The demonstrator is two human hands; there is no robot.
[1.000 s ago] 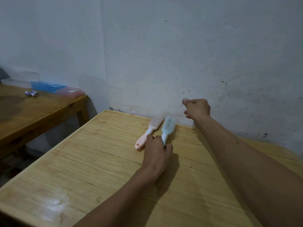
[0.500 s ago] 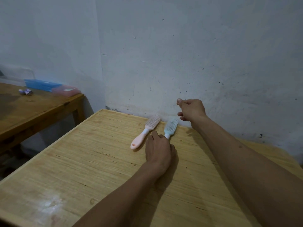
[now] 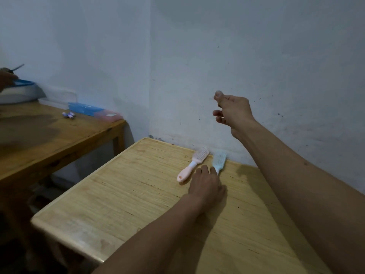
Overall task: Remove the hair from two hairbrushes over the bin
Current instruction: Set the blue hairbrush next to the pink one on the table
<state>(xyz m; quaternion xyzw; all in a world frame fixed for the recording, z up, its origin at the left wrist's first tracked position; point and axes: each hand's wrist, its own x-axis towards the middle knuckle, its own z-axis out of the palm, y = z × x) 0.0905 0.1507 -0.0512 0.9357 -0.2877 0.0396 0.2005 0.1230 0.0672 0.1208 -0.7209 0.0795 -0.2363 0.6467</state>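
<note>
While the left hand (image 3: 207, 186) lies palm-down on the light table (image 3: 122, 196), its fingers cover the handle of the blue brush (image 3: 218, 160); whether they curl round that handle or only rest on it cannot be told from this angle. At one o'clock from it, the right hand (image 3: 234, 111) hangs in the air before the wall (image 3: 256, 56), loosely curled, thumb raised, and nothing can be seen in it. The blue brush lies flat at the table's far edge, its head pointing to twelve o'clock and touching or nearly touching the wall's foot. Just beside it, at nine o'clock, lies the pink brush (image 3: 192, 165), apart from the left hand, its head tilted toward one o'clock and its handle end toward seven. Both brushes lie bristles up. Whether hair sits in the bristles is too fine to tell. Further out, toward ten o'clock, stands a darker table (image 3: 49, 139) set against the same wall. On it lie a blue case (image 3: 86, 108) with a pink case (image 3: 110, 116) touching it on the right, and a few small purple things (image 3: 68, 115) just in front of the blue case. At the far left edge sits a pale basin (image 3: 17, 92) with a blue rim, and another person's hand (image 3: 6, 79) shows above it, partly cut off.
</note>
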